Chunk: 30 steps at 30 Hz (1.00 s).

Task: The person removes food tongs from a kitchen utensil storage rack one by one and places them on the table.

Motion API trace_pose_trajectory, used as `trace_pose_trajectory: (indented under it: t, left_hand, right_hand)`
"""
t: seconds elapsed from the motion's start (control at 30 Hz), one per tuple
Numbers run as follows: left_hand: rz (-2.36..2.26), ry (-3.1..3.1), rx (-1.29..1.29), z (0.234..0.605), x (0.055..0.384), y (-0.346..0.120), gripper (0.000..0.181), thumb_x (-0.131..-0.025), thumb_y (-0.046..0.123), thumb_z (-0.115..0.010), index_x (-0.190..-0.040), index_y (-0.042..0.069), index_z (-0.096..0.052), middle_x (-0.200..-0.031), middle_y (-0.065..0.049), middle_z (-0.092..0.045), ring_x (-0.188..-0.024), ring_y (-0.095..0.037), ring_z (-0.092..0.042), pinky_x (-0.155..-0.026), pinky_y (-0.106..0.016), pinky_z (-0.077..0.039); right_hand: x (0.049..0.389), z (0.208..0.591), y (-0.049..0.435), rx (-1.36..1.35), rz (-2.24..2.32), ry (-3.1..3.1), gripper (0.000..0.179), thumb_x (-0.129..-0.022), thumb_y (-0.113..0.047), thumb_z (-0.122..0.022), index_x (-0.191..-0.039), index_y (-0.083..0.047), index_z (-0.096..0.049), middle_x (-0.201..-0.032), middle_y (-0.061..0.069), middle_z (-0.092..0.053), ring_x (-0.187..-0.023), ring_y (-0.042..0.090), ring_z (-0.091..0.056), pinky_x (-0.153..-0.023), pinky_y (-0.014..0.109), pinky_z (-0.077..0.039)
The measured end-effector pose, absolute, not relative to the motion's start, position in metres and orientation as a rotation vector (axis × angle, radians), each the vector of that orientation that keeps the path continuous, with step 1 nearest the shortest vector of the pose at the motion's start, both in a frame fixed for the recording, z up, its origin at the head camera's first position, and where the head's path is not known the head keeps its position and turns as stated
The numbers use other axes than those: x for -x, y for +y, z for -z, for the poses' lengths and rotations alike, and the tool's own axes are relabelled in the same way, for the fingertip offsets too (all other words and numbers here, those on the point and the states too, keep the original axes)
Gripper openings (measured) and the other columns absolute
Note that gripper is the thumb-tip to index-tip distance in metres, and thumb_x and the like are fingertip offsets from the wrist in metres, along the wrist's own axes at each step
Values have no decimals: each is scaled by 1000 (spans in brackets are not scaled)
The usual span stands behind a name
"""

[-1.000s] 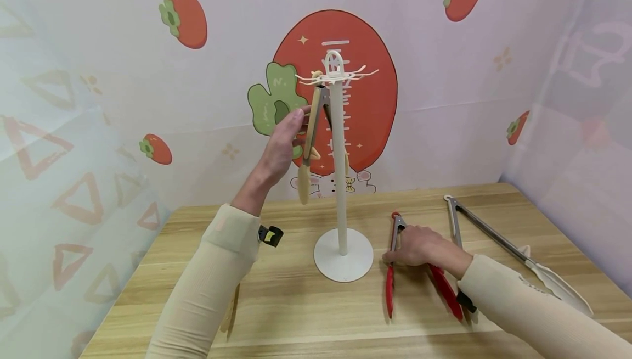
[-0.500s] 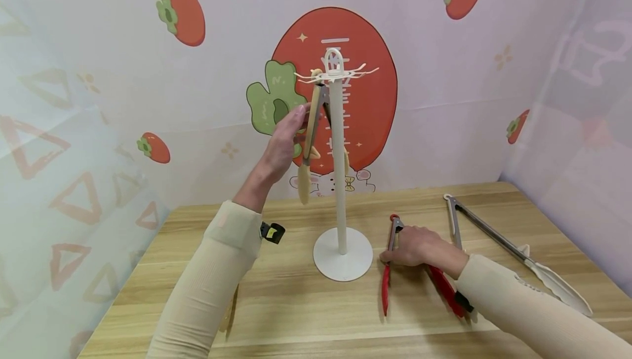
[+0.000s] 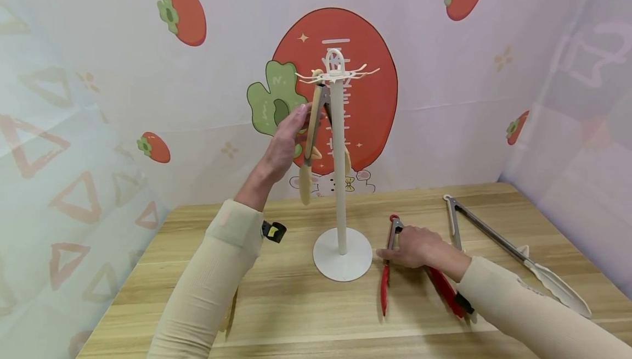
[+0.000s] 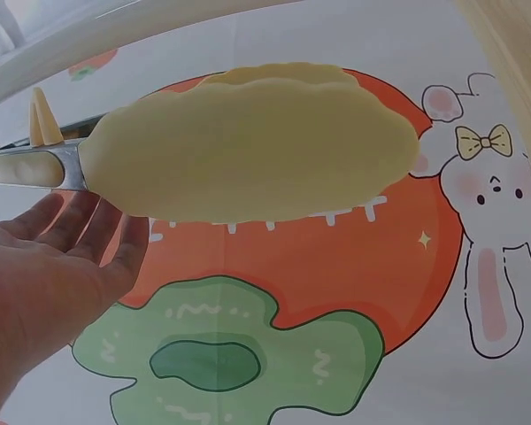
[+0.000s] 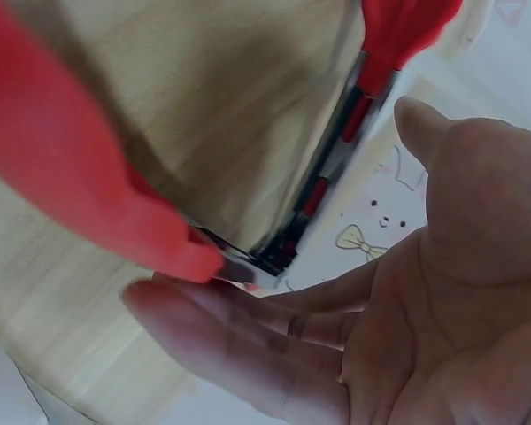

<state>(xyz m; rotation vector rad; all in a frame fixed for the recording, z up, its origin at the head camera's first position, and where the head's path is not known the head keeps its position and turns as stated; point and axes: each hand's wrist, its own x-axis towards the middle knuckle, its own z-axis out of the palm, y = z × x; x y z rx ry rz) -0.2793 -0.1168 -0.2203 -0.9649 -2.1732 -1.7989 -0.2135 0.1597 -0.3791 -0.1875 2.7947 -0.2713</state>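
Seemingly, both hands (image 3: 419, 246) against separate tongs (image 3: 384, 293)

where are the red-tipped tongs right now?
Head view: the red-tipped tongs are right of the stand's round base, partly covered by the right hand, with the white-tipped tongs farther right.

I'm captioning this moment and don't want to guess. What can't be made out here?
Head view: the left sleeve hides much of a thin tan item, so I can't tell what it is.
Head view: the right hand covers the middle of the red tongs.
Head view: the white pole hides part of the beige tongs.
Right wrist view: the frame's left and top edges cut off both red tips.
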Motion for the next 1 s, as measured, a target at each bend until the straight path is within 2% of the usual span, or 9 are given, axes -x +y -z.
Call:
trace_pose_trajectory:
  t: [0.1,0.2,0.27,0.4,0.6,0.83,1.0]
  left_hand:
    - [1811,-2172,979,220,279,-116,59,-108,35,-24,-151,-3,-38,-141,-22,-47,-137,-40,-40,-111,-52,-34]
    - [1820,-2177,982,219,278,-115,60,-108,36,-24,-150,-4,-39,-142,-20,-46,-137,-38,-40,-112,-52,-33]
    - [1823,-2183,979,219,278,-114,60,-108,37,-23,-147,-5,-42,-142,-19,-46,-136,-35,-41,-113,-52,-32]
    - [1847,-2180,974,218,279,-114,61,-108,39,-22,-143,-6,-44,-143,-19,-46,-135,-30,-42,-114,-51,-29]
    - [1913,-2165,981,216,280,-113,64,-107,42,-22,-146,-5,-41,-148,-16,-45,-137,-28,-42,-116,-48,-27]
    - [2005,-2152,969,218,281,-110,62,-102,36,-27,-147,-5,-37,-146,-20,-37,-133,-33,-37,-111,-54,-27]
    - [2046,-2173,941,220,280,-109,63,-100,34,-29,-153,0,-33,-149,-19,-32,-134,-38,-33,-107,-53,-32]
  right_hand:
    - [213,374,160,202,217,2837,75,-89,-71,-60,-89,4,-64,-86,15,-60,-71,24,-55,-58,35,-43]
    - [213,370,160,209,159,2885,93,-88,-74,-58,-118,14,-58,-107,24,-62,-83,31,-59,-64,41,-49]
    - [212,367,159,217,158,2908,98,-88,-76,-57,-128,14,-54,-116,27,-61,-91,35,-61,-68,45,-51]
    - [207,362,159,244,218,2935,98,-88,-76,-56,-131,12,-53,-120,29,-59,-98,39,-62,-72,49,-52]
    - [197,354,159,304,285,2970,99,-89,-75,-54,-131,14,-52,-125,33,-57,-106,46,-61,-80,55,-52]
    - [189,350,157,353,351,2995,98,-89,-75,-55,-136,11,-52,-125,33,-57,-107,46,-61,-81,58,-52]
    - [186,351,156,377,344,3002,97,-89,-75,-55,-140,7,-51,-124,31,-58,-105,46,-62,-79,57,-53]
